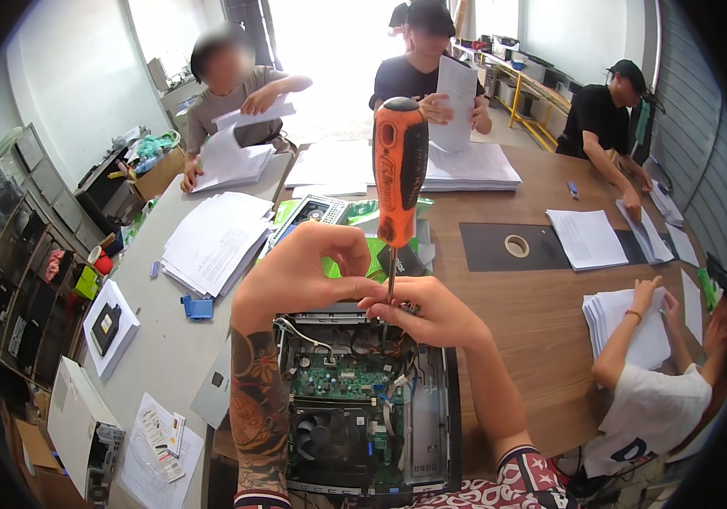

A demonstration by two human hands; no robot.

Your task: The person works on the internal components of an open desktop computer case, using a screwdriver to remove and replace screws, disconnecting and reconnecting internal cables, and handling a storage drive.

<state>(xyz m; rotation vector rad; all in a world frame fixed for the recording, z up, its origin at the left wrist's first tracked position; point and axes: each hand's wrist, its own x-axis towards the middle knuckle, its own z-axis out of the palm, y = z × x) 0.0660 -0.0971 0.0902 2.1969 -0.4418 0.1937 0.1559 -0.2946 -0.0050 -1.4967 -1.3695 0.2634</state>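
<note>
An orange-and-black screwdriver (401, 174) stands upright, handle on top, its shaft pointing down into an open computer case (452, 407). My right hand (436, 312) pinches the shaft low down. From the other side, my left hand (300, 267) has its fingertips closed at the same spot, touching the shaft and the right fingers. Inside the case are a green motherboard (329, 383), a black cooling fan (327, 434) and bundled cables (399, 386). Where the screwdriver tip meets the case is hard to make out.
Behind the case lie a metal-framed computer part (317, 209) and green packaging (355, 254). Paper stacks (215, 237) and a blue plastic piece (197, 307) are on the left table. A tape roll (516, 246) sits right. Several people handle papers around the tables.
</note>
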